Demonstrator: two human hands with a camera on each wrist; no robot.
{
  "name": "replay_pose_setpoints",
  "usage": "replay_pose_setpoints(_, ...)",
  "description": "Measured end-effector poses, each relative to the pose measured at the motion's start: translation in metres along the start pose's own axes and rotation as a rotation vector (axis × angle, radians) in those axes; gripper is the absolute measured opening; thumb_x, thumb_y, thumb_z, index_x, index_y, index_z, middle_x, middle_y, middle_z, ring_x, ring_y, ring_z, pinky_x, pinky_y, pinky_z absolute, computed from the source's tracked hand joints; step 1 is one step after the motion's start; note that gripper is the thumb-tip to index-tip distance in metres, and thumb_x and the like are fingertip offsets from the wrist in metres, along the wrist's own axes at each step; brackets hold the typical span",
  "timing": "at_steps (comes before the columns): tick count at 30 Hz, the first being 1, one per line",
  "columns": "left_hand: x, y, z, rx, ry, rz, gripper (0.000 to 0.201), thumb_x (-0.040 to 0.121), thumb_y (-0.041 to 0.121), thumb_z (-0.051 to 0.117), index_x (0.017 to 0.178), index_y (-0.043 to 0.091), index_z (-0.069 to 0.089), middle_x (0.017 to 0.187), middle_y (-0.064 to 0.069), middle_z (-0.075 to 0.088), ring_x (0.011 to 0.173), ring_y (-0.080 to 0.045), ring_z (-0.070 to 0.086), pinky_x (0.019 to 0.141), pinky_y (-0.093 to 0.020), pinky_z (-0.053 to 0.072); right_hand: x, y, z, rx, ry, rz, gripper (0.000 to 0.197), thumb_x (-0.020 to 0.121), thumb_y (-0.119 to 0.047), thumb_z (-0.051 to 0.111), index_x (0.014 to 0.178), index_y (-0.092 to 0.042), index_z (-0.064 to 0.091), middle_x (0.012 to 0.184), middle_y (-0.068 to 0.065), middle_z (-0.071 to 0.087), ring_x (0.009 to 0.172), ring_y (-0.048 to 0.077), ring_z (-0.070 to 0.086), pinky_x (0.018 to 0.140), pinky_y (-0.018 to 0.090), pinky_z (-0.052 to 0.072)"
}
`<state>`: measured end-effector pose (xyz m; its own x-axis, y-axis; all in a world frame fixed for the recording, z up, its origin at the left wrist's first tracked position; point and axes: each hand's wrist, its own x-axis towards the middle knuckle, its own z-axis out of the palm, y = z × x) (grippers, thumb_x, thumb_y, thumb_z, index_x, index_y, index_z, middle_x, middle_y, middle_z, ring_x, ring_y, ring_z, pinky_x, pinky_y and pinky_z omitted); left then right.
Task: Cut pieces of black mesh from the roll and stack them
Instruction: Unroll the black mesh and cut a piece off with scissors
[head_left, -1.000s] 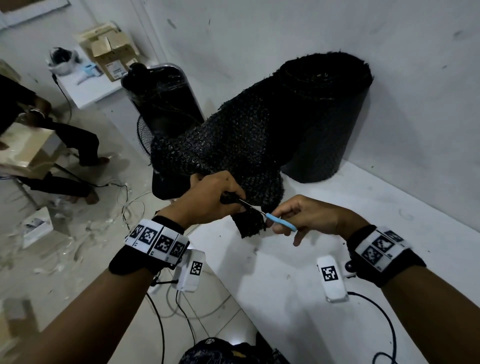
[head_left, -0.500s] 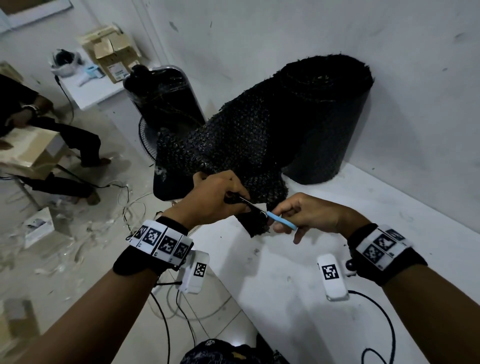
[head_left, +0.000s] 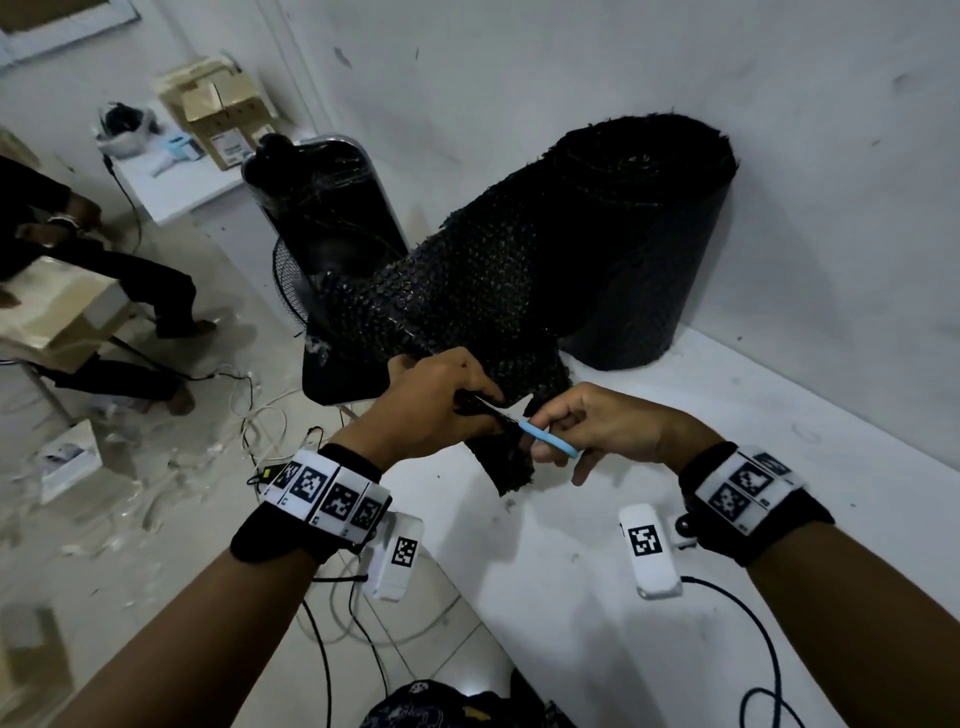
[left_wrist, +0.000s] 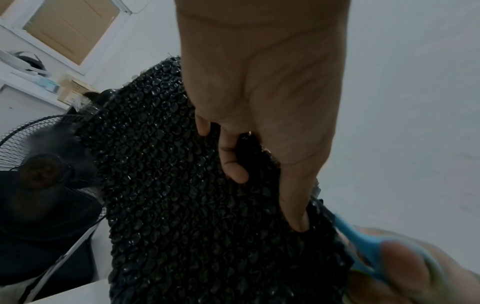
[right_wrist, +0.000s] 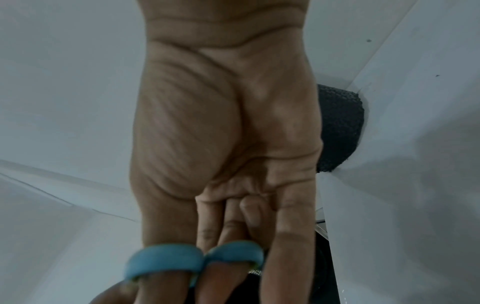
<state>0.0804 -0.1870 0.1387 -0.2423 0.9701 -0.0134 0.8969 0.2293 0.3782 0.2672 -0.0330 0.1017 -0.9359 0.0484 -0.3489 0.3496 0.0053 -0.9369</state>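
Observation:
A big roll of black mesh (head_left: 639, 244) stands on the white table (head_left: 727, 519) against the wall, its loose end (head_left: 441, 306) pulled out to the left. My left hand (head_left: 441, 405) grips the edge of that loose mesh (left_wrist: 182, 205), thumb on top. My right hand (head_left: 597, 431) holds blue-handled scissors (head_left: 548, 441), thumb and a finger through the blue loops (right_wrist: 192, 261). The blades sit in the mesh between my two hands. A narrow mesh strip (head_left: 506, 462) hangs below the cut.
A black standing fan (head_left: 322, 244) stands left of the table, close behind the loose mesh. Cables (head_left: 270, 415) and scraps lie on the floor. Another person sits at far left (head_left: 78, 260). Cardboard boxes (head_left: 218, 114) rest on a far desk.
Both hands have shifted slightly up and left along the mesh, and the scissors have gone further into it. The hanging strip below the cut is a little longer.

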Motion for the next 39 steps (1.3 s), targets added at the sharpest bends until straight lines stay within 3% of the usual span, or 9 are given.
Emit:
replay_pose_setpoints(4, -0.002, -0.011, -0.010, -0.102, -0.053, -0.019, 0.043, 0.078, 0.055, 0.075, 0.118, 0.050, 0.060, 0.122, 0.022, 0.047, 0.109, -0.002, 0.051, 0.104, -0.049, 0.038, -0.005, 0.004, -0.005, -0.005, 0.002, 0.021, 0.019, 0.089, -0.013, 0.072, 0.108, -0.013, 0.074, 0.086, 0.008, 0.064, 0.076, 0.009, 0.060, 0.064, 0.032, 0.058)
replay_pose_setpoints(7, -0.001, -0.018, -0.011, -0.106, -0.061, 0.015, 0.036, 0.077, 0.061, 0.061, 0.111, 0.051, 0.058, 0.112, 0.024, 0.053, 0.102, -0.001, 0.056, 0.092, -0.055, 0.049, -0.007, 0.005, -0.007, -0.005, -0.011, 0.032, 0.018, 0.088, -0.013, 0.071, 0.106, -0.015, 0.075, 0.083, 0.001, 0.067, 0.076, 0.008, 0.061, 0.065, 0.033, 0.059)
replay_pose_setpoints(14, 0.003, -0.011, -0.007, -0.099, -0.026, 0.022, 0.019, 0.082, 0.046, 0.072, 0.101, 0.044, 0.068, 0.101, 0.020, 0.058, 0.086, 0.005, 0.052, 0.093, -0.056, 0.044, -0.004, -0.007, -0.007, -0.025, -0.024, 0.034, 0.020, 0.089, -0.015, 0.071, 0.108, -0.014, 0.075, 0.080, -0.005, 0.067, 0.075, 0.007, 0.060, 0.070, 0.036, 0.059)
replay_pose_setpoints(17, 0.003, -0.010, -0.008, -0.075, -0.015, 0.014, 0.019, 0.084, 0.038, 0.077, 0.102, 0.040, 0.072, 0.102, 0.017, 0.058, 0.085, 0.007, 0.050, 0.101, -0.051, 0.036, -0.005, -0.008, -0.008, -0.035, -0.026, 0.035, 0.019, 0.088, -0.013, 0.071, 0.107, -0.016, 0.076, 0.081, 0.001, 0.067, 0.074, 0.008, 0.059, 0.067, 0.033, 0.059)
replay_pose_setpoints(22, 0.002, -0.007, -0.008, -0.042, -0.031, 0.009, 0.018, 0.083, 0.039, 0.077, 0.100, 0.042, 0.073, 0.099, 0.021, 0.054, 0.082, 0.014, 0.048, 0.100, -0.043, 0.030, -0.004, -0.014, -0.007, -0.062, -0.033, 0.063, 0.020, 0.089, -0.019, 0.071, 0.108, -0.015, 0.076, 0.081, -0.007, 0.068, 0.079, 0.010, 0.059, 0.069, 0.037, 0.059)
replay_pose_setpoints(27, 0.001, -0.001, -0.007, -0.060, -0.011, 0.029, 0.021, 0.083, 0.039, 0.078, 0.103, 0.038, 0.073, 0.102, 0.017, 0.056, 0.082, 0.009, 0.049, 0.101, -0.046, 0.031, -0.002, -0.014, -0.006, -0.060, -0.016, 0.023, 0.022, 0.088, -0.018, 0.072, 0.109, -0.015, 0.075, 0.081, 0.000, 0.066, 0.076, 0.009, 0.061, 0.070, 0.037, 0.060)
replay_pose_setpoints(32, -0.001, -0.001, -0.007, -0.078, 0.009, 0.031, 0.023, 0.081, 0.042, 0.079, 0.103, 0.038, 0.074, 0.102, 0.016, 0.059, 0.079, 0.005, 0.052, 0.100, -0.051, 0.036, -0.002, -0.014, -0.003, -0.036, -0.027, 0.022, 0.023, 0.088, -0.021, 0.071, 0.109, -0.014, 0.075, 0.079, -0.009, 0.067, 0.077, 0.008, 0.061, 0.069, 0.037, 0.059)
replay_pose_setpoints(36, 0.000, -0.002, -0.004, -0.115, 0.005, 0.073, 0.029, 0.078, 0.046, 0.080, 0.105, 0.040, 0.071, 0.104, 0.019, 0.058, 0.082, 0.004, 0.054, 0.092, -0.054, 0.044, 0.000, -0.015, -0.001, -0.051, -0.008, 0.008, 0.022, 0.087, -0.018, 0.072, 0.108, -0.012, 0.075, 0.076, -0.006, 0.067, 0.074, 0.008, 0.061, 0.067, 0.034, 0.059)
replay_pose_setpoints(39, 0.000, -0.010, -0.009, -0.174, 0.022, 0.107, 0.044, 0.075, 0.041, 0.084, 0.116, 0.035, 0.069, 0.112, 0.015, 0.055, 0.096, -0.001, 0.058, 0.085, -0.030, 0.052, -0.005, -0.011, -0.004, -0.056, 0.006, 0.003, 0.021, 0.088, -0.016, 0.072, 0.108, -0.012, 0.075, 0.077, -0.001, 0.066, 0.073, 0.009, 0.061, 0.065, 0.032, 0.058)
